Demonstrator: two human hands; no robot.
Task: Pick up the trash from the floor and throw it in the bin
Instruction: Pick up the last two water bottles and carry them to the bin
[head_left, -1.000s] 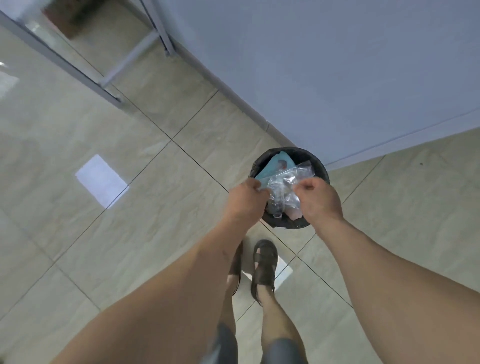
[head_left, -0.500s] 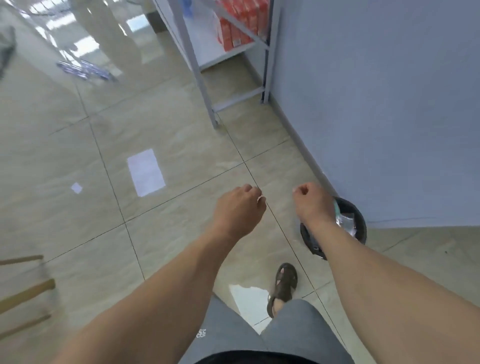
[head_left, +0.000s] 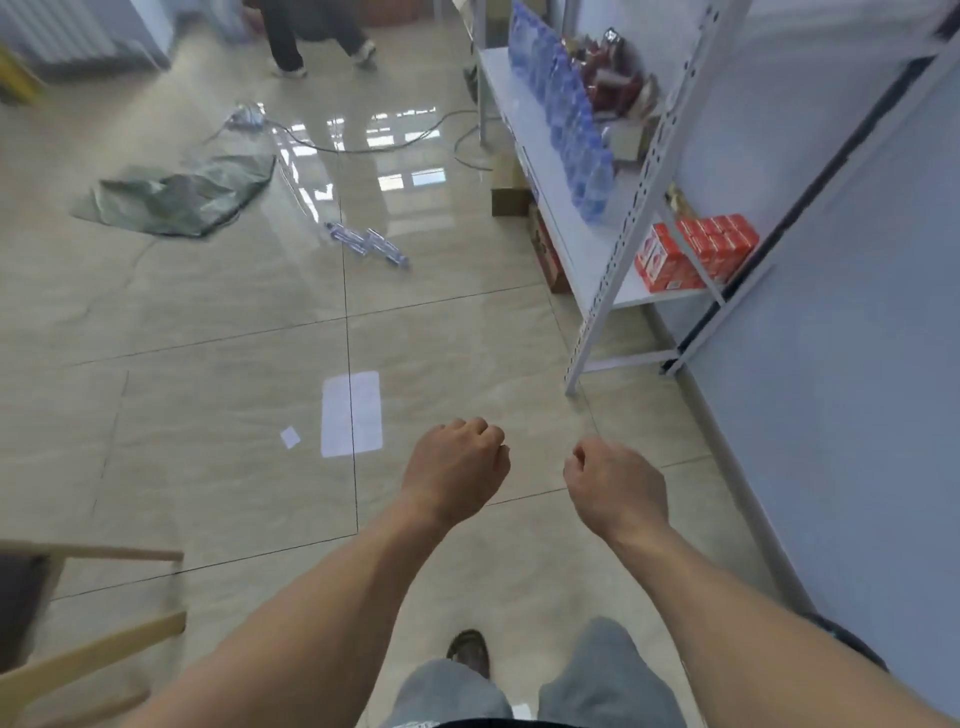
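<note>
Empty curled hands (head_left: 454, 467) above tiled floor (head_left: 208, 415)

The floor (head_left: 208, 322) is showing glossy, polished tile, mirroring window light. A crumpled grey-green plastic sheet (head_left: 176, 195) is lying matt on it, near clear plastic bottles (head_left: 369, 244). The shelving rack (head_left: 613, 260) is looking like white-painted perforated metal, carrying glossy red cardboard cartons (head_left: 696, 249). Pale bare wood is framing a chair (head_left: 78, 649) at the floor's lower left corner.

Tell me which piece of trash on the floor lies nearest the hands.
The small white paper scrap, just ahead-left of the left hand. The crushed bottles and grey-green bag lie far beyond.
</note>
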